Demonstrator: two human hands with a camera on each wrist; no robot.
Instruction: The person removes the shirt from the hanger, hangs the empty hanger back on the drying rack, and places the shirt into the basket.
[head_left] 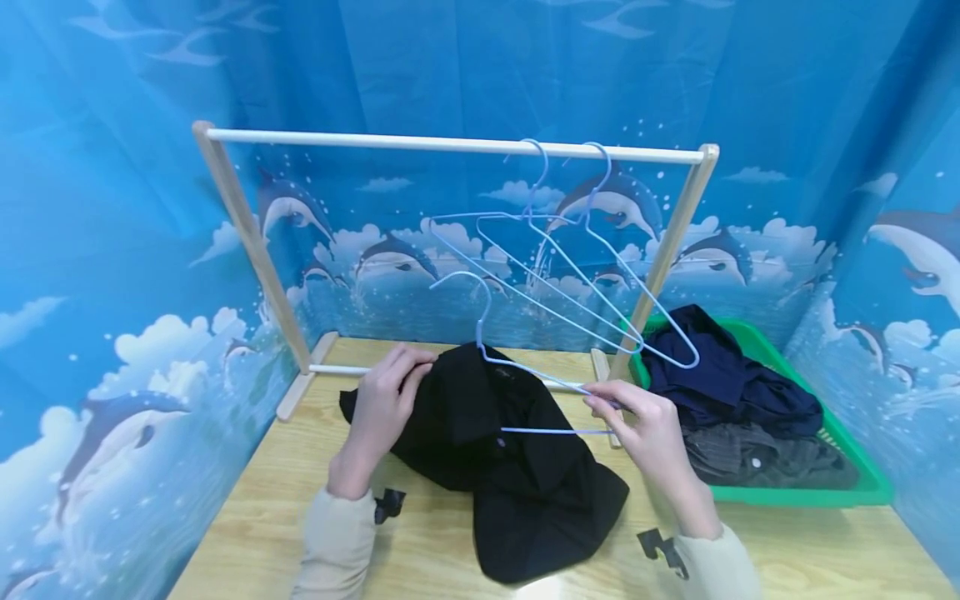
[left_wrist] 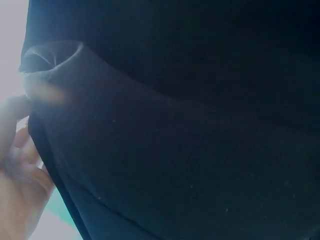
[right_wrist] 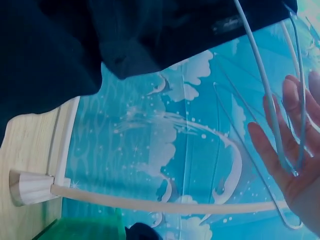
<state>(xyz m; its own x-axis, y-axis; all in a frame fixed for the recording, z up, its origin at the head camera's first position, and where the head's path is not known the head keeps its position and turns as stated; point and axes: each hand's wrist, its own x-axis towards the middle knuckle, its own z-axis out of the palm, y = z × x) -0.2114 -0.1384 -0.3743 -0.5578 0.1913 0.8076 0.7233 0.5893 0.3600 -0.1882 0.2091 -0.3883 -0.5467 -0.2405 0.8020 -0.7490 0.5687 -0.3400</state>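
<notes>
A black collared garment [head_left: 547, 517] with a button at its front hangs bunched over the table. My left hand [head_left: 382, 408] pinches its upper left part; in the left wrist view the dark cloth [left_wrist: 175, 150] fills most of the picture beside that hand [left_wrist: 22, 190]. A light-blue wire hanger [head_left: 555, 431] is partly inside the garment, its hook rising above the collar and its left part hidden by cloth. The hanger's right end sticks out, and my right hand [head_left: 645, 425] grips it there. In the right wrist view the fingers curl around the wire.
Behind the garment stands a wooden rack with a white rail [head_left: 360, 142]. Two bare blue hangers [head_left: 558, 242] hang from it, right of centre. On the right, a green basket [head_left: 795, 497] holds dark blue clothing [head_left: 712, 375] and grey clothing [head_left: 772, 462]. Dolphin-printed curtains surround the wooden table [head_left: 247, 533].
</notes>
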